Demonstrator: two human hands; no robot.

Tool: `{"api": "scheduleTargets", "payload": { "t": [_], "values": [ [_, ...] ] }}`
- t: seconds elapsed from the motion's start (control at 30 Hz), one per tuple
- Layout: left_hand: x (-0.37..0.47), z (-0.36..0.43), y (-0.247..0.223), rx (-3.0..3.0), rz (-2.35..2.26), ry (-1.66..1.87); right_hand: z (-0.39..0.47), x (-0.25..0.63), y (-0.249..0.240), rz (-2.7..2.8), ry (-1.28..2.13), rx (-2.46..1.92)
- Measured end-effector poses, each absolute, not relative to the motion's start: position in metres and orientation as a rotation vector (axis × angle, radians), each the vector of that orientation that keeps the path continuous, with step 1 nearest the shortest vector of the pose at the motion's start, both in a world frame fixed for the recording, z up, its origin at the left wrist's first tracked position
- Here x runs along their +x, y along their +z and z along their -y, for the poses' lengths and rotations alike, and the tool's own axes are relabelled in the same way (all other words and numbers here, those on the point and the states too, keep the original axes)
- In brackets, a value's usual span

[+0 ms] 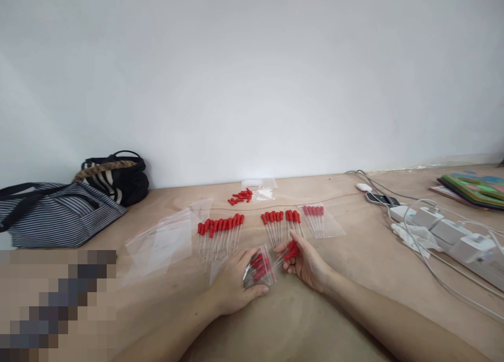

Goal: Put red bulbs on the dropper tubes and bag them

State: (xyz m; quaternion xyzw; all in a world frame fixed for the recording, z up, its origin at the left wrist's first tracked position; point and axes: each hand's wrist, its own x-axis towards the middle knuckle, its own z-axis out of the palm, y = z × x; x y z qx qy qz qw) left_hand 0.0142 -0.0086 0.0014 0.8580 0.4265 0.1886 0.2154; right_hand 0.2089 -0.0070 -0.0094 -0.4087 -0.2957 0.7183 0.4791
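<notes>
My left hand [232, 283] is closed around a clear zip bag [271, 267] that contains several droppers with red bulbs. Just right of the bag's mouth, my right hand [310, 263] grips a few red-bulbed droppers [292, 251], their clear stems pointing left toward the bag. Whether the stem tips are inside it I cannot tell. Beyond my hands lie a wide row of droppers [222, 225] on the left and smaller groups of droppers [272, 217] in the middle. Another bag with droppers [314, 211] lies flat to their right.
Flat clear zip bags [165, 241] overlap on the left. Loose red bulbs [241, 196] lie near the wall beside a bag of clear stems [263, 194]. A striped bag [59, 215] and a black bag [134, 181] stand far left; chargers [449, 228] and cables occupy the right.
</notes>
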Motion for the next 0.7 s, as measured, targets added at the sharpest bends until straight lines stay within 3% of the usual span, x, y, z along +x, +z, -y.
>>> {"api": "scheduleTargets", "payload": {
  "t": [0.47, 0.7],
  "values": [
    [0.017, 0.010, 0.009, 2.365, -1.193, 0.472, 0.008, 0.209, -0.013, 1.278, 1.381, -1.426],
    [0.015, 0.008, 0.004, 2.376, -1.194, 0.484, 0.004, 0.232, -0.006, 1.204, 1.837, -1.100]
  ]
}}
